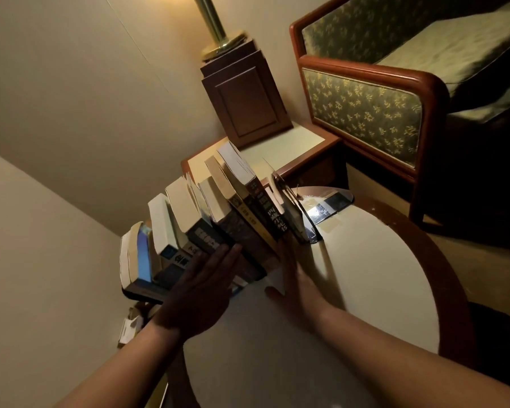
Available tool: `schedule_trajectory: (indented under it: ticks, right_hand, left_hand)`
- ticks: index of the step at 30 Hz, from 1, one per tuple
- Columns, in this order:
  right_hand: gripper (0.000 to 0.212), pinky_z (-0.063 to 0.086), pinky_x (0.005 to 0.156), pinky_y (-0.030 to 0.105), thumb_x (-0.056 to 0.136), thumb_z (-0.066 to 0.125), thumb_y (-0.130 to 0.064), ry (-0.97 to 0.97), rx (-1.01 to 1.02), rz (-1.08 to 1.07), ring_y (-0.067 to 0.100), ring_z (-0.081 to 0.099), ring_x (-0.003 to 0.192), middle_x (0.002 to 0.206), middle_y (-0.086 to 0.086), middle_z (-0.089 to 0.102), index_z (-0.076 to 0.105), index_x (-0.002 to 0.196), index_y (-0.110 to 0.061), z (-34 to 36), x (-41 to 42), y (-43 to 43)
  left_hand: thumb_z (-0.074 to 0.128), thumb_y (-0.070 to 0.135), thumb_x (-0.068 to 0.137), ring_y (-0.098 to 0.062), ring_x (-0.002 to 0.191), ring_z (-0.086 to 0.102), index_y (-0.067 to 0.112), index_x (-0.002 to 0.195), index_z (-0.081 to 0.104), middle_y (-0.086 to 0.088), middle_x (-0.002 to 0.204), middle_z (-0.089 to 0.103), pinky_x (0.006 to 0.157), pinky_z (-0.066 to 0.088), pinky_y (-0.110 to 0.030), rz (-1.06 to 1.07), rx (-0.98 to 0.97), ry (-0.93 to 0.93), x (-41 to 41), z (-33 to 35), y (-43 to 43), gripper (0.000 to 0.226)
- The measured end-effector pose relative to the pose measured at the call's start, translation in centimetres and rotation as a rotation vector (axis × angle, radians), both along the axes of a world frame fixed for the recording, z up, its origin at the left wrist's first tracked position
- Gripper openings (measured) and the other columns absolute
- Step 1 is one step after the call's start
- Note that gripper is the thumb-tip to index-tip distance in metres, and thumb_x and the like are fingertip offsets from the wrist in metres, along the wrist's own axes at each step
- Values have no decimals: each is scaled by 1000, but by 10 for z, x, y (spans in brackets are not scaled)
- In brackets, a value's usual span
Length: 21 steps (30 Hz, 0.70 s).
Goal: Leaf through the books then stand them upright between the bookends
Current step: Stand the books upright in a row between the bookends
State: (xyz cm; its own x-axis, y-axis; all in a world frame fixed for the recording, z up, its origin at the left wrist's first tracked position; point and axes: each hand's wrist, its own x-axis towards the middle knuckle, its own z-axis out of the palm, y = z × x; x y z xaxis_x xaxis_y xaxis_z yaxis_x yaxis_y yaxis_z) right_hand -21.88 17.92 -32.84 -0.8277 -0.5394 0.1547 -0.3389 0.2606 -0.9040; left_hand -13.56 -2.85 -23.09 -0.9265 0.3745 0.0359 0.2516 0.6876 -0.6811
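The books (230, 219) stand in a row on the near-left part of a round table (365, 275), with their spines toward the person, and all of them lean to the left. One black spine (274, 220) near the right end carries large white Chinese characters that read 西藏生死; the last signs below are not clear. A yellow spine (246, 211) next to it has small dark characters, too small to read. Near the left end a blue-and-white spine (179, 258) shows one big character, partly covered by the left hand.

A clear bookend (295, 207) stands against the rightmost book, and its flat foot lies on the table. At the left end a dark piece (143, 290) lies under the last books; whether it is a bookend cannot be told.

The left hand (198, 293) lies flat on the middle spines, with the fingers straight and together. The right hand (298, 287), a little blurred, presses with straight fingers on the lower spines just beside the clear bookend.

Behind the row is a low side table (292, 145) with a wooden lamp base (245, 95) and a brass pole (212, 22). To the right stands a green patterned armchair (365, 104).
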Motion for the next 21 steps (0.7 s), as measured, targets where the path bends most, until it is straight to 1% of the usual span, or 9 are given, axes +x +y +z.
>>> schedule_trajectory:
  ticks: [4,5,7,9,11,13,15,18,21]
  right_hand:
    - [100,14,109,14,83,64,-35,9,-18,-6,20,18,147,164,6,10,-2,156,-20,4,-2,-1]
    - [98,16,109,15,84,63,-35,6,-33,-1,20,19,147,164,6,12,-1,157,-20,4,-2,-1]
    - [98,25,115,28,84,63,-34,22,-73,-2,21,21,148,163,5,18,-1,158,-21,5,-1,-1]
    - [98,28,117,41,83,62,-35,55,-104,-39,19,20,149,163,3,20,-1,157,-27,2,4,-3]
    - [98,26,118,44,85,62,-35,93,-101,-84,19,17,150,164,4,15,-5,157,-28,0,16,-13]
    - [95,24,119,46,91,60,-36,157,-157,-158,23,14,151,165,7,9,-4,157,-16,0,30,-28]
    - [89,17,122,42,96,52,-46,186,-162,-254,22,9,152,166,6,3,0,157,-8,1,41,-44]
    - [85,8,122,40,98,34,-59,135,-104,-361,20,-3,152,165,6,-8,-7,157,-13,7,49,-68]
    - [83,15,121,48,98,36,-55,107,-93,-490,28,4,152,165,14,-1,2,157,-7,6,52,-94]
  left_hand:
    - [43,42,95,-35,148,11,10,153,21,-15,162,7,118,12,-55,-21,-48,19,-1,1,-1,70]
    - [41,41,95,-36,148,10,11,153,22,-15,162,8,118,11,-55,-14,-59,18,-1,1,-1,68]
    - [39,40,94,-35,148,9,14,152,25,-14,161,10,119,8,-56,-1,-57,14,-1,0,-1,66]
    - [36,40,93,-34,149,8,15,152,26,-12,161,11,119,3,-55,6,-49,17,0,1,0,65]
    - [38,40,93,-33,149,9,15,153,25,-12,162,12,119,4,-55,12,-52,26,2,4,2,67]
    - [41,40,93,-33,149,10,15,154,22,-12,162,12,119,9,-54,31,-45,34,6,5,2,68]
    - [46,40,93,-33,149,10,13,153,22,-13,162,12,119,12,-54,71,-6,39,13,3,-1,70]
    - [55,43,87,-32,148,13,11,152,26,-12,161,18,119,14,-50,138,41,75,24,1,-8,78]
    - [56,41,82,-29,146,23,12,149,31,-9,158,26,118,17,-47,134,24,111,28,1,-16,78]
